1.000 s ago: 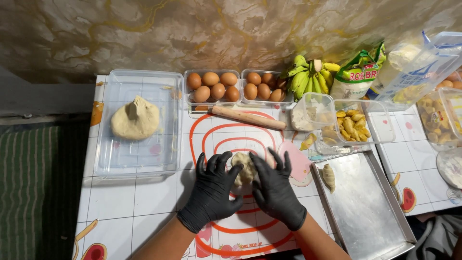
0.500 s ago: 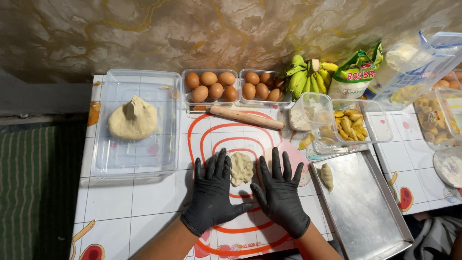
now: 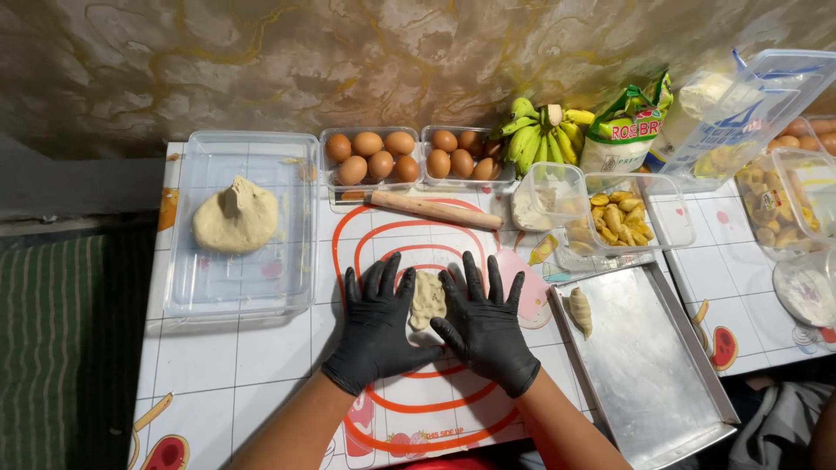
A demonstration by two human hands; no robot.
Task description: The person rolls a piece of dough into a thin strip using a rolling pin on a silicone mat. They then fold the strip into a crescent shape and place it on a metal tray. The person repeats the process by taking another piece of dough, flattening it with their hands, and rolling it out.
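pressing a small piece of dough flat was the step in hand, judged from how the hands lay. the tiled surface [image 3: 218, 365] carried everything, seen from above. on it lay a white rolling mat [image 3: 409, 244] printed with red rings, and to its left a clear plastic tray [image 3: 261, 296] held a large ball of dough [image 3: 235, 218]. to the right sat a bare metal baking tray [image 3: 653, 383] with one shaped pastry [image 3: 580, 311] near its left edge. along the back stood two clear boxes of brown eggs [image 3: 418, 155], a bunch of green bananas [image 3: 540, 130], and a clear tub of banana pieces [image 3: 620, 218]. a wooden rolling pin [image 3: 435, 209] lay untouched just behind the mat's rings.

the left hand [image 3: 376, 326] and right hand [image 3: 483, 326], both in black gloves, rested palm down with fingers spread wide, gripping nothing. the small flattened dough piece [image 3: 427, 298] lay on the mat between them, touched by their inner edges.

the next move likely called for even, gentle pressure, so the thin dough spread without tearing.
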